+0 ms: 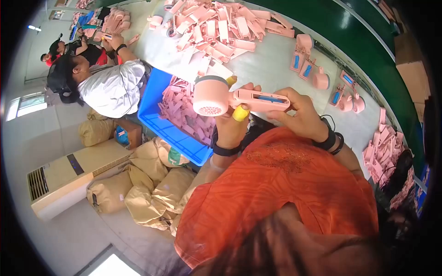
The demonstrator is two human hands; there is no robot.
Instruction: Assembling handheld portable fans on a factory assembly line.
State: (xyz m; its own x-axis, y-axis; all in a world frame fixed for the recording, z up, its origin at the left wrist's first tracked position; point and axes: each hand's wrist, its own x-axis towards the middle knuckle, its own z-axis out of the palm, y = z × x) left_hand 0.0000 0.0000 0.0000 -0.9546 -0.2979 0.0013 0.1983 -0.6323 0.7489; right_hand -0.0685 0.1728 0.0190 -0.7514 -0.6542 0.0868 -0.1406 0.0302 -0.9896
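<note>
A pink handheld fan [211, 97] is held up over the near side of the worktable, its round grilled head to the left. Its handle lies level, and a blue strip shows in the handle's open channel. My left hand [231, 131] is closed round the fan from below where head and handle meet; yellow covers sit on its thumb and one finger. At the right end of the handle, my right hand [299, 112] grips with thumb and fingers. Both wrists wear black bands. Below the fan head stands a blue crate [184, 149] of small pink parts.
Pink shell pieces [221, 27] are heaped at the table's far side, with another pile [383, 152] at right. Several fan bodies with blue cells [307, 69] lie beyond my right hand. A co-worker [108, 87] sits at left. Tan sacks [156, 193] lie beside an air-conditioner cabinet [78, 175].
</note>
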